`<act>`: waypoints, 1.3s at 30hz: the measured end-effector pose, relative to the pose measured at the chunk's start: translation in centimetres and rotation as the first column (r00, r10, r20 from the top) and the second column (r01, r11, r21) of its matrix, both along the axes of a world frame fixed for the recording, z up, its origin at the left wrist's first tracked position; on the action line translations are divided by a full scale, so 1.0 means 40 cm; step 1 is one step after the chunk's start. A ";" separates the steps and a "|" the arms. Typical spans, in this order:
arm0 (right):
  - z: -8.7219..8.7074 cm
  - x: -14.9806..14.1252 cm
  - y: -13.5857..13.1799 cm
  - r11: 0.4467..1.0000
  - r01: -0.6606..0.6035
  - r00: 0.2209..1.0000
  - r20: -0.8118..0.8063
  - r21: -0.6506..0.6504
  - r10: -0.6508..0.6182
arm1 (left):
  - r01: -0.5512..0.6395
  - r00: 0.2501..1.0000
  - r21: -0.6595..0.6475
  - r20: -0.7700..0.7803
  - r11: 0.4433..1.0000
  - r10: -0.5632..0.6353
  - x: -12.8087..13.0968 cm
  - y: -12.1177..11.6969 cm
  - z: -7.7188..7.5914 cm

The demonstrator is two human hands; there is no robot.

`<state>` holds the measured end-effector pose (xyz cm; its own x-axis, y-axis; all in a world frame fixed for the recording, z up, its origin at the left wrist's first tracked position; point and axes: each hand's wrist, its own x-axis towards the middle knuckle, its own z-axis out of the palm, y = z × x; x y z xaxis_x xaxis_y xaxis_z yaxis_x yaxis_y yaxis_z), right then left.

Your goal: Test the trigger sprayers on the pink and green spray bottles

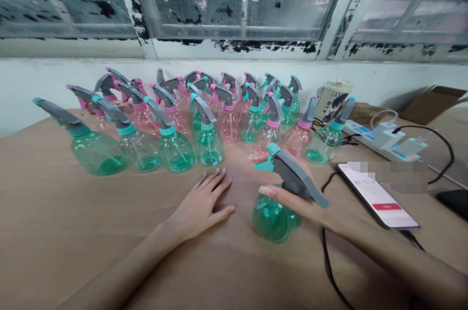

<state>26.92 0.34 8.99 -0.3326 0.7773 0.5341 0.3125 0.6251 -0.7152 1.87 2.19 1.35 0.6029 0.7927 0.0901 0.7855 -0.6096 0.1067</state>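
Observation:
My right hand [292,198] is wrapped round the neck of a green spray bottle [274,217] with a grey trigger head, which stands on the brown table [73,232] in front of me. My left hand [203,203] lies flat on the table with its fingers stretched out, just left of that bottle and holding nothing. Behind both hands stand several green spray bottles [175,146] and pink spray bottles [228,122] in rows.
A phone [376,195] with a lit screen lies at the right, its black cable [329,261] trailing toward me. A white power strip [383,142] with chargers, a paper cup [331,95] and a cardboard box [431,103] sit at the back right below the window wall.

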 end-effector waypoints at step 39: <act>-0.063 -0.165 0.256 0.800 0.532 0.601 0.541 0.278 -0.588 | -0.002 1.000 0.054 -0.011 0.999 0.003 0.011 -0.016 -0.004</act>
<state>20.32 10.57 6.48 -0.1052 0.8817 0.4599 0.9469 0.2300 -0.2245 2.31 1.54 1.18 0.6024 0.7882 0.1258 0.7878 -0.6125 0.0652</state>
